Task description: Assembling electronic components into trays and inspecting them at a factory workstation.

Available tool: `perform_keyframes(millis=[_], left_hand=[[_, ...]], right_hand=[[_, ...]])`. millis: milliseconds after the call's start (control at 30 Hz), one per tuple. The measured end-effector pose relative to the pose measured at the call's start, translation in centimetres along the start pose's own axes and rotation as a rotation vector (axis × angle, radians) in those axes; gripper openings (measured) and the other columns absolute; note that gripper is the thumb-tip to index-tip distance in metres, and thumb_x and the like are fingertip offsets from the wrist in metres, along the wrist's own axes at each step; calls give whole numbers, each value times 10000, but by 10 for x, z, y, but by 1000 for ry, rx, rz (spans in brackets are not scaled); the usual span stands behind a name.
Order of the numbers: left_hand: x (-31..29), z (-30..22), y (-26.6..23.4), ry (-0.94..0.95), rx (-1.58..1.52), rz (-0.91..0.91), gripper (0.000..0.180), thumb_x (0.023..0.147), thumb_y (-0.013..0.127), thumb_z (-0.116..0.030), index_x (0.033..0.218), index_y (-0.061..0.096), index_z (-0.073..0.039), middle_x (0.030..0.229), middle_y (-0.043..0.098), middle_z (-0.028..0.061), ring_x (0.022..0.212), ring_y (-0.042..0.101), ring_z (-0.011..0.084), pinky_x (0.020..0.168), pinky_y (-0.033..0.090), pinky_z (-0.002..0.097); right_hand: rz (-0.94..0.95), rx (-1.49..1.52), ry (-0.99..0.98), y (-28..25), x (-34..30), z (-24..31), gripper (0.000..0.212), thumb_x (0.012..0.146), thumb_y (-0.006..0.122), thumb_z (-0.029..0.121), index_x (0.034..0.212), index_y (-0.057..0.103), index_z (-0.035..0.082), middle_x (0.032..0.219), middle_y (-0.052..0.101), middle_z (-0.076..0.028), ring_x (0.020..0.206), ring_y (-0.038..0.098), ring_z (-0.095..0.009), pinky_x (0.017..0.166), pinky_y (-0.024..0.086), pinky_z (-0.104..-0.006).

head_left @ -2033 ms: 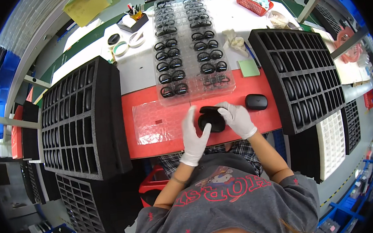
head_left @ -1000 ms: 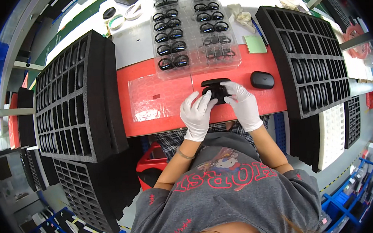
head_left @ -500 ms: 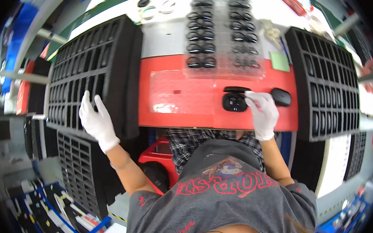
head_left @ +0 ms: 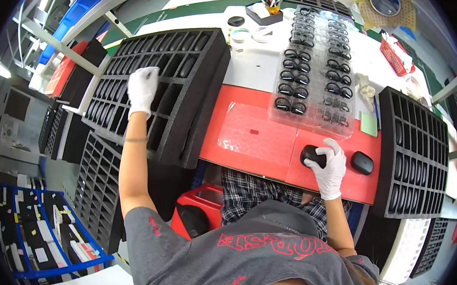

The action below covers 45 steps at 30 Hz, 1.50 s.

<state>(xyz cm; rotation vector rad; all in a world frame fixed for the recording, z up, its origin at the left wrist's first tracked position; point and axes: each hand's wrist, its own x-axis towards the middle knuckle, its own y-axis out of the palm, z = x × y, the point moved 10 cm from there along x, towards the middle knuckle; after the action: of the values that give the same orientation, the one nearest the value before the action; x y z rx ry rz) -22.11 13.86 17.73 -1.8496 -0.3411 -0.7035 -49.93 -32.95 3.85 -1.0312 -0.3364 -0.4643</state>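
My right hand [head_left: 330,170], in a white glove, grips a black earphone case [head_left: 312,156] on the red mat [head_left: 267,95]. The case is closed, with my thumb at its near edge and my fingers along its right side. A second closed black case [head_left: 362,163] lies just to the right of that hand. My left hand [head_left: 143,90], also gloved, reaches over the left black foam tray [head_left: 208,85]. Its fingers are curled together at a slot, and whatever they hold is hidden. Black cases fill many of this tray's slots, while several slots near the hand hold nothing.
A clear plastic tray [head_left: 311,116] with rows of black ear-hook earphones stands beyond the mat. To the right is another foam tray [head_left: 402,204], partly filled with cases. A green pad [head_left: 368,124], a red basket [head_left: 396,56] and a tape roll [head_left: 386,4] lie farther off.
The case by my right hand was open and is now closed, with that hand around it. My left hand has moved farther over the left tray and its fingers have curled. The view has shifted left.
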Motion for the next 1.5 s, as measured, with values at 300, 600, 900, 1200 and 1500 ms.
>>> perform_keyframes(millis=[300,600,900,1200,1500], left_hand=[[2,-76,73,118,435,-16,252,816,776,-378,860,785,-130,1515,459,169,1428,338,438,1132,290,620],[-7,-15,121,-504,367,650,588,977,570,-535,1396,611,-125,1679,93,237,1540,27,495,1144,169,749],[-82,-223,50,77,-699,245,116,989,501,-26,1099,522,6,929,572,193,873,558,393,784,477,453],[-268,-291,116,-253,-1224,442,483,1007,618,-308,1377,499,-22,1202,594,138,1091,605,255,978,477,379],[-252,-283,75,16,-626,-49,453,882,731,-130,1305,608,-25,1141,655,174,1103,627,347,954,489,428]], right_hand=[[117,54,210,-16,-6,-43,691,562,944,139,1158,597,101,1142,674,-73,1082,637,-300,937,519,-397],[306,35,4,9,-10,-56,889,583,907,160,1405,568,175,1314,596,-98,1243,553,-325,1077,440,-455],[107,184,-155,-24,-6,7,840,643,890,263,1405,561,132,1459,507,-150,1348,482,-380,1132,388,-498],[353,556,-39,37,-19,37,645,885,717,383,1479,521,227,1280,601,-143,1071,648,-364,881,548,-415],[233,537,51,46,23,15,317,982,618,307,1238,692,136,964,760,-98,806,724,-303,719,568,-373]])
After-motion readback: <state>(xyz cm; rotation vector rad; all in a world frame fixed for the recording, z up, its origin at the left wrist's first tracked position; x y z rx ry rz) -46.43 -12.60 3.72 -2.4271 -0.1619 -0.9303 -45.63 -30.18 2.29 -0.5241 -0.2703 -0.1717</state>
